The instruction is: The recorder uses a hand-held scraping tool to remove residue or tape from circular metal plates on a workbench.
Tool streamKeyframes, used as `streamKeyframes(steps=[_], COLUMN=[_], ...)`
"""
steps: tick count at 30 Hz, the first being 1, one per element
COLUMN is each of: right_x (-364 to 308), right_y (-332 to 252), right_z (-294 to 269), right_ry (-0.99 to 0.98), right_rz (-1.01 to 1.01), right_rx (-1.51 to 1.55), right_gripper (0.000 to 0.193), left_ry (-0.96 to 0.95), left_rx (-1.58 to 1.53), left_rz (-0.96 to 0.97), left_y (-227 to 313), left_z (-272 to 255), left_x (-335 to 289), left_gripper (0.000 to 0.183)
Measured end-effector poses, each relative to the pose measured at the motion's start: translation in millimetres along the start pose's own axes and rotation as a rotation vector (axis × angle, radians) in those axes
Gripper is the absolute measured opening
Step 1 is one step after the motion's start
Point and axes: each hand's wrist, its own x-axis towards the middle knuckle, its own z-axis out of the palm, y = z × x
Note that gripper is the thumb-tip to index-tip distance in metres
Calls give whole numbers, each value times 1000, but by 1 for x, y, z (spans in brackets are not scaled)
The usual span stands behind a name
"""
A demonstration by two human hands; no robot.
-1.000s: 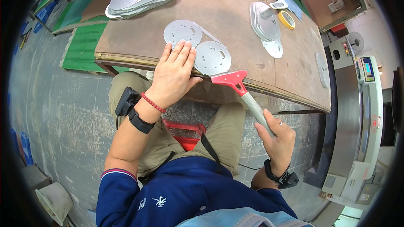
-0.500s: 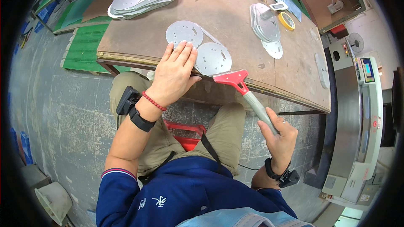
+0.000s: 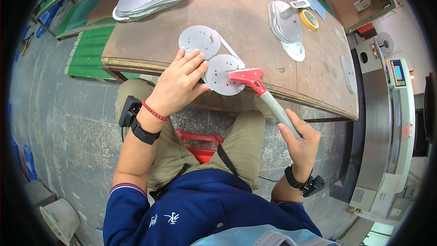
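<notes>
1. Grip: right hand point(image 3: 302, 137) wrapped around the grey handle of a red-headed scraper point(image 3: 267, 99); left hand point(image 3: 176, 84) laid flat, fingers on a light-grey flat plate of two joined discs with small cut-outs point(image 3: 216, 67), not clasping it. Can't tell if the thumb goes under the rim.
2. Brown wooden-topped table point(image 3: 246, 27): carries all the plates; the held-down one sits at the near edge, its lower disc overhanging.
3. Large stack of light-grey double-disc plates point(image 3: 152, 1): far left of table, well apart from both hands.
4. Smaller stack of light-grey rounded plates point(image 3: 285, 23): right half of table. Finished or waiting, for either stack: can't tell.
5. Plate under left hand: looks mid-work. Scraper head overlaps the right side of its lower disc; firm contact unclear. No scraped-off material visible, so amount done on it can't be judged; work on this piece seems unfinished.
6. Single pale elongated plate point(image 3: 348, 74): right edge of table, separate from stacks, status unclear.
7. Yellow tape roll point(image 3: 304, 17): just beside the smaller stack, untouched.
</notes>
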Motion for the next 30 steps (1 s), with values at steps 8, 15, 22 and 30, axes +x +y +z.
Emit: streamKeyframes(steps=[8,15,22,30], right_x=[-9,-14,-20,-23], right_y=[7,7,5,3], right_z=[-9,-17,-26,-31], right_ry=[-81,-145,-178,-213], right_rz=[-9,18,52,60], right_rx=[61,164,222,216], right_gripper=[41,41,41,41], left_ry=[42,55,56,74], left_rx=[-63,-29,-13,20], left_rz=[17,19,10,16], left_y=[-1,0,1,-1], left_z=[0,-1,1,4], left_x=[-2,-1,-2,-2], left_gripper=[55,53,54,52])
